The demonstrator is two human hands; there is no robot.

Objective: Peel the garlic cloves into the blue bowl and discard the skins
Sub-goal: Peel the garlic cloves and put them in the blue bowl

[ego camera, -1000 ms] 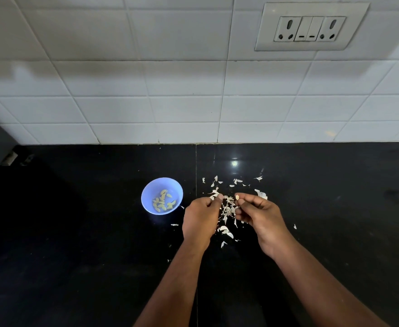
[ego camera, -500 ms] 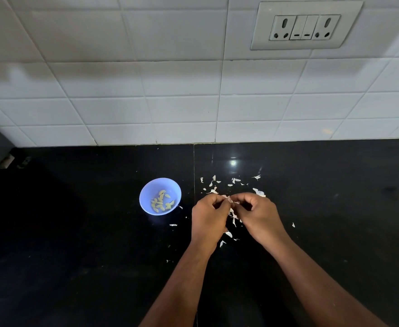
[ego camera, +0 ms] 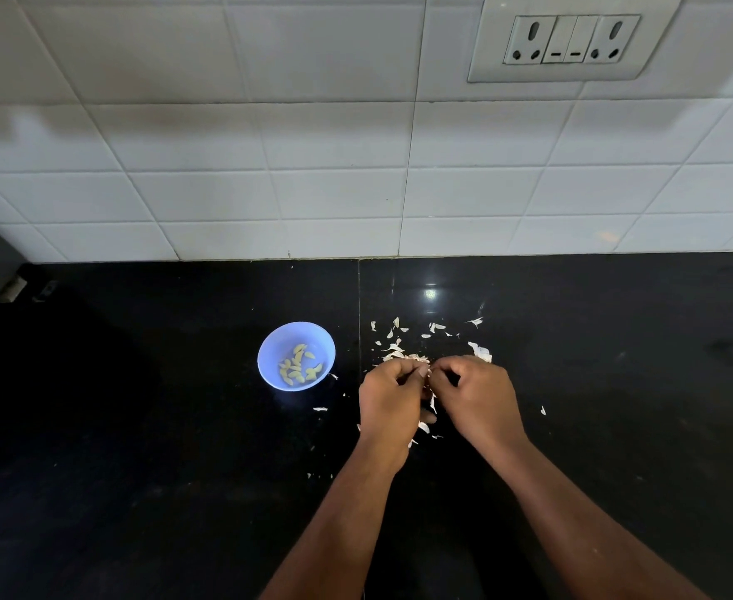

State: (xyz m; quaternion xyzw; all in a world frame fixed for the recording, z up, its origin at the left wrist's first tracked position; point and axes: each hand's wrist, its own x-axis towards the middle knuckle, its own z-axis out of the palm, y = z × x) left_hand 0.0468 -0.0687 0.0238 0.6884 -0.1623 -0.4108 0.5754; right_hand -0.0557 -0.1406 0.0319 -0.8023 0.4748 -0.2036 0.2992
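1. While I look down through the head view, my left hand [ego camera: 392,394] and my right hand [ego camera: 477,396] are knuckle to knuckle over the black counter [ego camera: 139,469], fingers of both curled in and pinching at one small thing between them. I take it for a garlic clove mid-peel, but the clove itself is hidden behind my fingers, so I can't swear to it.
2. Off to the left, just beside my left hand but not touching it, sits the blue bowl [ego camera: 269,361] with a small heap of peeled cloves [ego camera: 297,368] lying in its bottom. That part of the job is well under way.
3. Around and beyond my hands, the skins [ego camera: 479,352] are scattered loose on the counter: a cluster at my fingertips, more flakes toward the tiled wall [ego camera: 312,166], a few strays near the bowl and out to the right.
4. My read on progress: several cloves done, one in hand, and none of the skins cleared yet. I can see no unpeeled cloves waiting on the counter, so this may be near the last. Gathering and binning the skins is all left to do.
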